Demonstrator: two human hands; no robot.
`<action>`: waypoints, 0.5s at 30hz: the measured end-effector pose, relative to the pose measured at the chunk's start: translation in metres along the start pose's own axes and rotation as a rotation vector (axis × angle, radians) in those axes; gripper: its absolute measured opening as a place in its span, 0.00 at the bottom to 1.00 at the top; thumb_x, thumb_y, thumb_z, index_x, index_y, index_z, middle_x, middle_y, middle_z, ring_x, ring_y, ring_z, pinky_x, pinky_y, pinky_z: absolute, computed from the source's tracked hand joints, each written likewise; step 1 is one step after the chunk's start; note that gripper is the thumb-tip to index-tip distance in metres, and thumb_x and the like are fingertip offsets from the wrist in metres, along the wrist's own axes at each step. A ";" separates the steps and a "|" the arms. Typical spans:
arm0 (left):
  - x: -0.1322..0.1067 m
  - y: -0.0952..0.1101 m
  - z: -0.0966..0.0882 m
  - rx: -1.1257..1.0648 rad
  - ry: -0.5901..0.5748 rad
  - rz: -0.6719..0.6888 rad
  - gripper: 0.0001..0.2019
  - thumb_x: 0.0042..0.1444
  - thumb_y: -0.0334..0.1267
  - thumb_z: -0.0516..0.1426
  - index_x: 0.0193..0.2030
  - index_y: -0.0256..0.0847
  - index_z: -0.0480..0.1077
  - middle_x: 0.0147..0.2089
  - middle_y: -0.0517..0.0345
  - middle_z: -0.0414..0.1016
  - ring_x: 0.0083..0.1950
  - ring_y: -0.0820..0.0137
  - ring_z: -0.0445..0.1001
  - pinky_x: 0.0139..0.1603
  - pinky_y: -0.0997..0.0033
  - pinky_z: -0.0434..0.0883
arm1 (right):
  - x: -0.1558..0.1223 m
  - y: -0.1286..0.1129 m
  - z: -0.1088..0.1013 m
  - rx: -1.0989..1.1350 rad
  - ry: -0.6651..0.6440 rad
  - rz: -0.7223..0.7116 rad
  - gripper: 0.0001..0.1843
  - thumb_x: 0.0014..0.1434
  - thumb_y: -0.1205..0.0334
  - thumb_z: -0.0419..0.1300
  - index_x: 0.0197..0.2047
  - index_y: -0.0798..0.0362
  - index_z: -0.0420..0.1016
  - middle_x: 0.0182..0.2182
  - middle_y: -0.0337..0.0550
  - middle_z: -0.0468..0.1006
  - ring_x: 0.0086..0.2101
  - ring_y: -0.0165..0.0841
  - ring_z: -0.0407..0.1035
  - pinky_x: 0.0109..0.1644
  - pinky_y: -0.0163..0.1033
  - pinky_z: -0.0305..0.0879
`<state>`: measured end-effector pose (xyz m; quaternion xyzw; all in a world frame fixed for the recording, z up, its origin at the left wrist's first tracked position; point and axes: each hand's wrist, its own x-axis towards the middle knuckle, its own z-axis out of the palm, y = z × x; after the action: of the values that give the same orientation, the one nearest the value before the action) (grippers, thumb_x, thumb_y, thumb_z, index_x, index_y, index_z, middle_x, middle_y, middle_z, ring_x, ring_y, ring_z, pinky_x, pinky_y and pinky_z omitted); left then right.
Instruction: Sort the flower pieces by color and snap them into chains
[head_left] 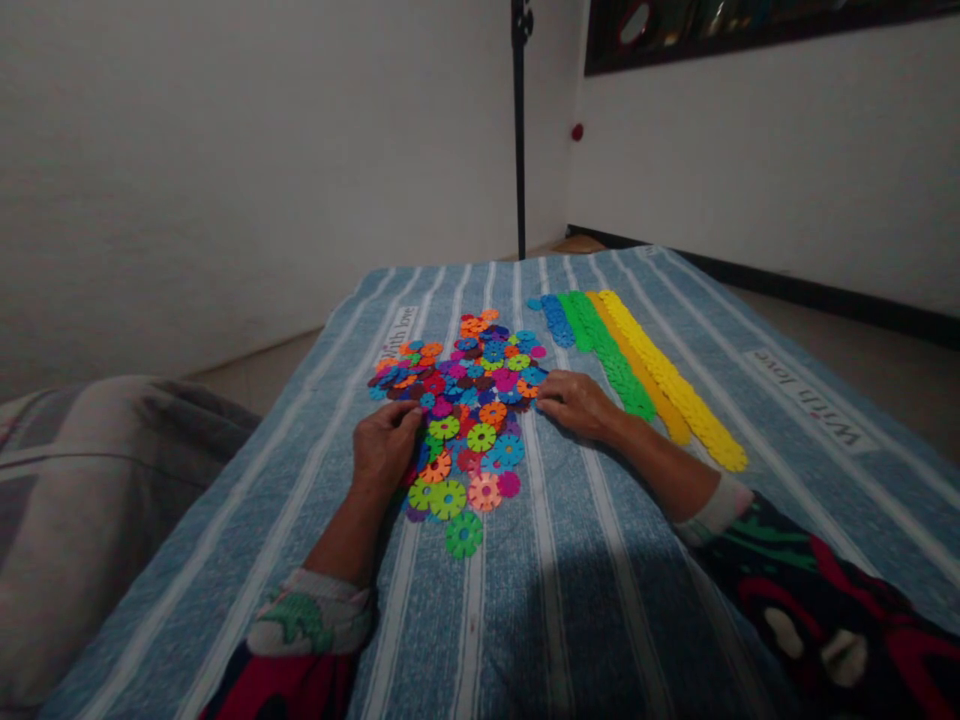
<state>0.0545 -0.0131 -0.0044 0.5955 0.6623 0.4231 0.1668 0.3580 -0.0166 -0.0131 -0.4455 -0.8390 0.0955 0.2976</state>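
Observation:
A pile of flat, round plastic discs in many colours lies on a blue striped cloth. My left hand rests at the pile's left edge with its fingers curled down among the discs. On the pile's right edge lies my right hand, fingers bent and their tips touching the discs. What either hand pinches is hidden. To the right run sorted rows of discs: a short blue row, a green row, an orange row and a long yellow row.
The cloth covers a bed-like surface that reaches to white walls. A grey striped pillow or blanket lies at the left. A black pole stands at the far corner. Bare floor shows on the right.

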 end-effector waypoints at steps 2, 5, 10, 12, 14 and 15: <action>0.000 -0.001 0.000 0.001 0.002 0.003 0.13 0.46 0.45 0.58 0.33 0.43 0.81 0.34 0.58 0.83 0.38 0.63 0.80 0.44 0.67 0.74 | -0.002 0.002 0.002 0.004 0.034 -0.003 0.10 0.61 0.68 0.58 0.34 0.53 0.81 0.31 0.43 0.76 0.35 0.35 0.70 0.41 0.37 0.61; 0.000 0.000 0.000 0.007 -0.002 -0.003 0.13 0.46 0.45 0.58 0.34 0.43 0.81 0.34 0.58 0.83 0.38 0.63 0.80 0.45 0.66 0.74 | -0.004 0.004 0.005 0.014 0.070 0.001 0.09 0.60 0.68 0.59 0.34 0.53 0.81 0.31 0.43 0.76 0.35 0.34 0.70 0.40 0.37 0.61; -0.001 0.000 0.000 0.013 -0.011 -0.005 0.14 0.46 0.45 0.58 0.34 0.42 0.81 0.33 0.59 0.83 0.37 0.64 0.79 0.44 0.67 0.75 | -0.005 0.005 0.006 0.046 0.124 -0.001 0.09 0.61 0.66 0.59 0.31 0.53 0.80 0.28 0.41 0.75 0.32 0.32 0.69 0.38 0.36 0.61; -0.001 0.001 0.000 0.014 -0.012 0.006 0.13 0.47 0.45 0.58 0.33 0.42 0.81 0.32 0.59 0.82 0.36 0.64 0.79 0.44 0.67 0.75 | -0.006 0.005 0.006 0.056 0.146 0.000 0.11 0.61 0.65 0.58 0.30 0.53 0.80 0.28 0.42 0.76 0.32 0.32 0.70 0.39 0.36 0.61; -0.001 0.002 0.000 0.015 -0.014 0.022 0.13 0.47 0.44 0.57 0.33 0.42 0.81 0.31 0.59 0.82 0.36 0.64 0.79 0.45 0.67 0.75 | -0.006 0.006 0.006 0.063 0.173 0.001 0.11 0.61 0.65 0.58 0.29 0.53 0.79 0.28 0.42 0.76 0.32 0.32 0.70 0.39 0.36 0.62; -0.001 0.002 0.000 0.016 -0.014 0.029 0.13 0.47 0.44 0.57 0.33 0.42 0.81 0.32 0.59 0.82 0.37 0.64 0.79 0.45 0.67 0.75 | -0.006 0.006 0.006 0.064 0.188 0.003 0.11 0.61 0.64 0.58 0.29 0.53 0.79 0.28 0.43 0.77 0.32 0.33 0.70 0.39 0.36 0.62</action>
<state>0.0564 -0.0143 -0.0034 0.6091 0.6560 0.4160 0.1603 0.3618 -0.0172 -0.0228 -0.4439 -0.8033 0.0806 0.3888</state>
